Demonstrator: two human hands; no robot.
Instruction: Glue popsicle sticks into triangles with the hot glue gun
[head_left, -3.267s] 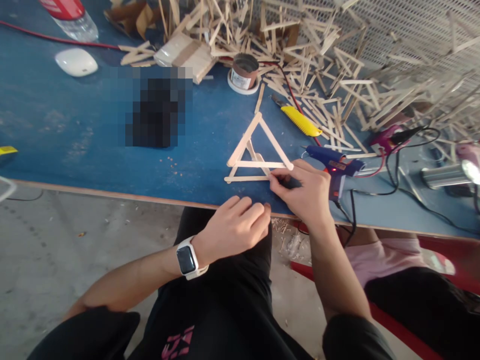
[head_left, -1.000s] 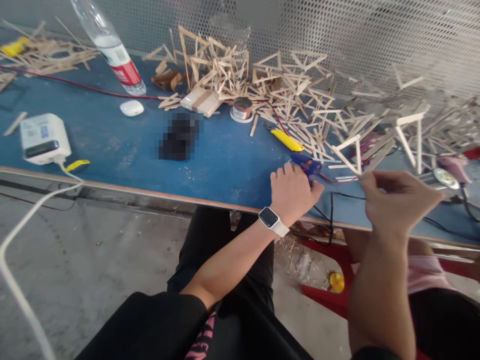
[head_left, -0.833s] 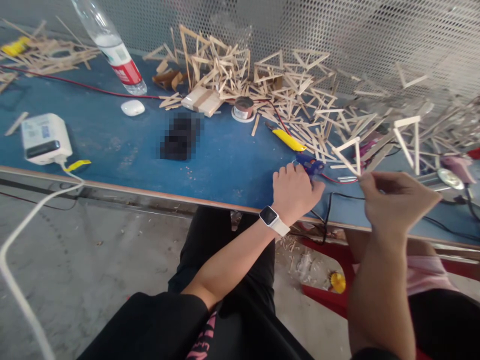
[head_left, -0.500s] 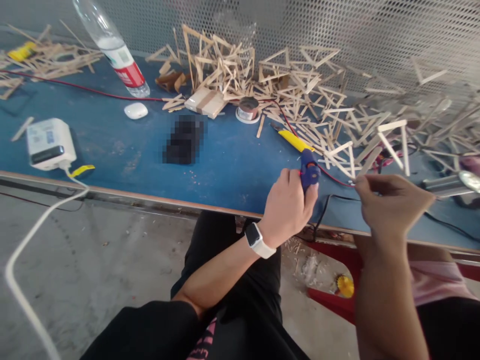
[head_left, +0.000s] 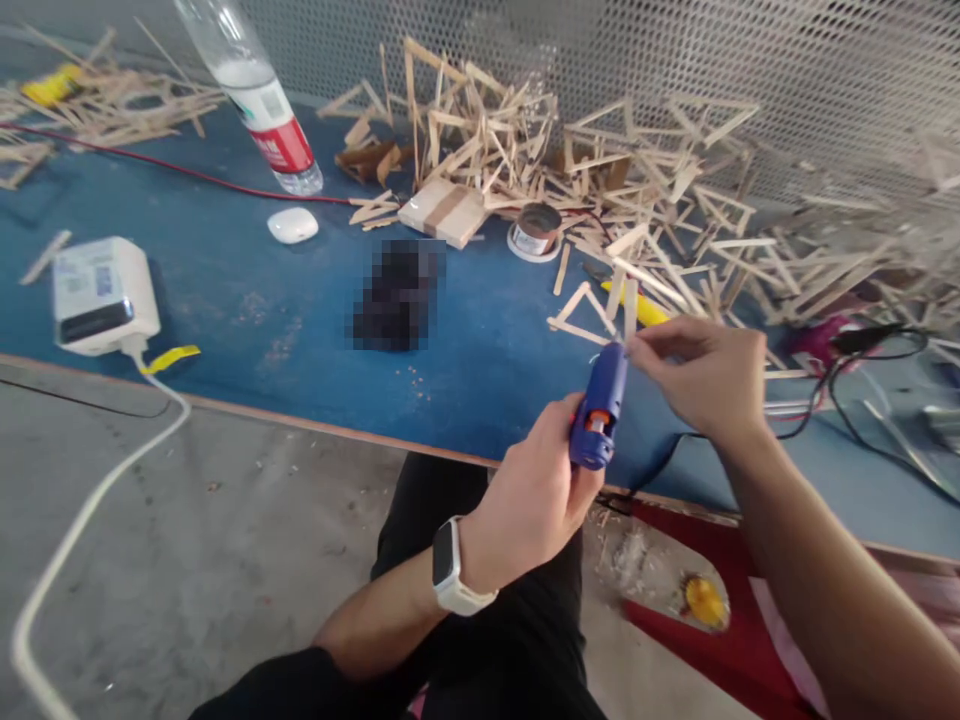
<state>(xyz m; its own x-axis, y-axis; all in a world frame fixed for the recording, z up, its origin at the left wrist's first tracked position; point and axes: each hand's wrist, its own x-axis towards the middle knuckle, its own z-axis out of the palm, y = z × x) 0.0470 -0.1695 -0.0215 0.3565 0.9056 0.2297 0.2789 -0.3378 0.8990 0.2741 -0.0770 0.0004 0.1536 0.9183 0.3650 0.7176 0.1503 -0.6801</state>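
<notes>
My left hand, with a white watch on the wrist, grips a blue glue gun and points its nozzle up and away. Just to the right, my right hand pinches a frame of wooden sticks and holds it at the gun's tip, above the blue table. The frame's lower end is hidden behind my fingers.
A large heap of stick frames lies along the mesh wall. On the table are a water bottle, a white mouse, a white adapter, a tape roll, a yellow knife and black cables.
My left hand has lifted the glue gun off the table and tilted it upward. My right hand has brought the stick frame leftward to the gun's tip. The view has shifted left.
</notes>
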